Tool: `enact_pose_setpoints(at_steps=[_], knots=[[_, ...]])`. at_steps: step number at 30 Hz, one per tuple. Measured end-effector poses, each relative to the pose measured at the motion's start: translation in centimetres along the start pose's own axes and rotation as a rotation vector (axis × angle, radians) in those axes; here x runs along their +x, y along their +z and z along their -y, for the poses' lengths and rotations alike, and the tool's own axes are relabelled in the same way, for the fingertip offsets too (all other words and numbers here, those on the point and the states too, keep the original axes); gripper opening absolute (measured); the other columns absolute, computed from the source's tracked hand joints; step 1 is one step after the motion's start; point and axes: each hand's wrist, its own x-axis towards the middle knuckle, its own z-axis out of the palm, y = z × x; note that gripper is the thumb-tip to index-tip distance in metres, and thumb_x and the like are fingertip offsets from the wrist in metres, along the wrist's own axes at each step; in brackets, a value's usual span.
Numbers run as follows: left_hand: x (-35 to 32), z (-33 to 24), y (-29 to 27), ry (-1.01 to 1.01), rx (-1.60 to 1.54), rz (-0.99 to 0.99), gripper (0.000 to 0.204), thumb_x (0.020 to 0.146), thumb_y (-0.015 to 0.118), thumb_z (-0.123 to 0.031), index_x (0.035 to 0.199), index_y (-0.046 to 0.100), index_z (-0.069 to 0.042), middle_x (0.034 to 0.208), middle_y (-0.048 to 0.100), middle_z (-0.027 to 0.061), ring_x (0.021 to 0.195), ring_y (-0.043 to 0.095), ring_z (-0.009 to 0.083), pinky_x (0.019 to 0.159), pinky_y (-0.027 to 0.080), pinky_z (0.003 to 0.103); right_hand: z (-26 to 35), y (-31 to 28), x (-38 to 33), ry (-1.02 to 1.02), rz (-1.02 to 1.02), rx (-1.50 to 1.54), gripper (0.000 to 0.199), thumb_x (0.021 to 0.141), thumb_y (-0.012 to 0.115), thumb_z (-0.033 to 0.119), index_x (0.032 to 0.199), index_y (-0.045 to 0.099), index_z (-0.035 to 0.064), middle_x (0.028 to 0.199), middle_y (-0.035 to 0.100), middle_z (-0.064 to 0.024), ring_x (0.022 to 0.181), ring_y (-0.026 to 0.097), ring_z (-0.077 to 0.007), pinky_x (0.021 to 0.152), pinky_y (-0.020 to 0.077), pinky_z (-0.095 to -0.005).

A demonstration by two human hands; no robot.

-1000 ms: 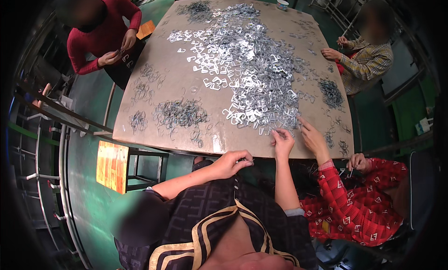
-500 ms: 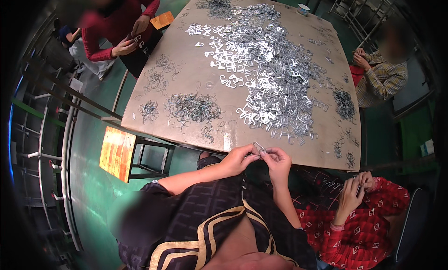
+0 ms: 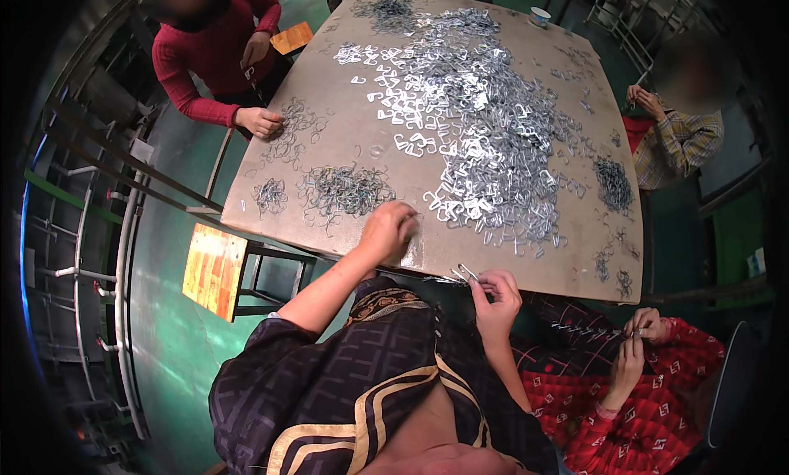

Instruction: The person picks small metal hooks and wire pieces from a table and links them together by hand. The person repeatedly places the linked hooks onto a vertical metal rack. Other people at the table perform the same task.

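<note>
At the table's (image 3: 337, 146) six o'clock, pinched metal pieces (image 3: 467, 271), best kept steady, in right hand (image 3: 500, 305), curled left hand (image 3: 386, 231), grip unclear.

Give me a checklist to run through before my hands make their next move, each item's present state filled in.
1. Right hand has a grip on the metal pieces: ok, they stick out from its fingertips.
2. Left hand holds nothing: cannot tell, its fingertips are blurred.
3. Dark wire pile beside the left hand: ok, just left of it.
4. Silver pile back from the near edge of the table: ok, a strip of tabletop lies between.
5. Red-sleeved co-worker's hands apart from yours: ok, they are off to the right.
</note>
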Motion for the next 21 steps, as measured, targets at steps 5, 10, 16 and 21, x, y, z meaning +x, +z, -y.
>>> enact_pose_setpoints(at_steps=[5,10,16,21], knots=[[0.8,5.3,-0.3,-0.092,0.332,0.092,0.020,0.075,0.066,-0.010,0.094,0.066,-0.005,0.101,0.061,0.0128,0.097,0.054,0.0331,0.084,0.046,0.042,0.0,-0.1,-0.3,0.003,-0.008,0.013,0.011,0.074,0.070,-0.007,0.081,0.061,-0.0050,0.085,0.059,-0.0089,0.070,0.062,-0.0146,0.062,0.0522,-0.0248],[0.7,7.7,-2.2,-0.122,0.396,0.213,0.014,0.075,0.065,-0.007,0.088,0.069,-0.007,0.093,0.063,0.0109,0.089,0.057,0.0334,0.085,0.046,0.041,-0.1,-0.5,-0.6,0.001,-0.034,-0.010,0.011,0.074,0.070,-0.007,0.081,0.062,-0.0046,0.085,0.059,-0.0086,0.071,0.062,-0.0140,0.062,0.0521,-0.0245],[3.1,6.1,-2.1,0.105,0.528,0.056,0.017,0.074,0.059,-0.006,0.086,0.071,-0.007,0.083,0.062,0.0090,0.086,0.058,0.0287,0.078,0.048,0.040,-0.3,-0.5,-1.3,0.009,-0.076,0.012,0.012,0.074,0.070,-0.007,0.081,0.062,-0.0043,0.086,0.059,-0.0084,0.071,0.062,-0.0136,0.063,0.0521,-0.0240],[3.6,6.3,0.8,0.174,0.623,0.259,0.010,0.072,0.056,-0.008,0.074,0.065,-0.004,0.080,0.064,0.0115,0.079,0.063,0.0300,0.068,0.053,0.039,-0.3,-0.7,-1.7,0.003,-0.056,0.022,0.012,0.075,0.069,-0.009,0.083,0.062,-0.0053,0.090,0.058,-0.0080,0.074,0.061,-0.0122,0.065,0.0511,-0.0224]])
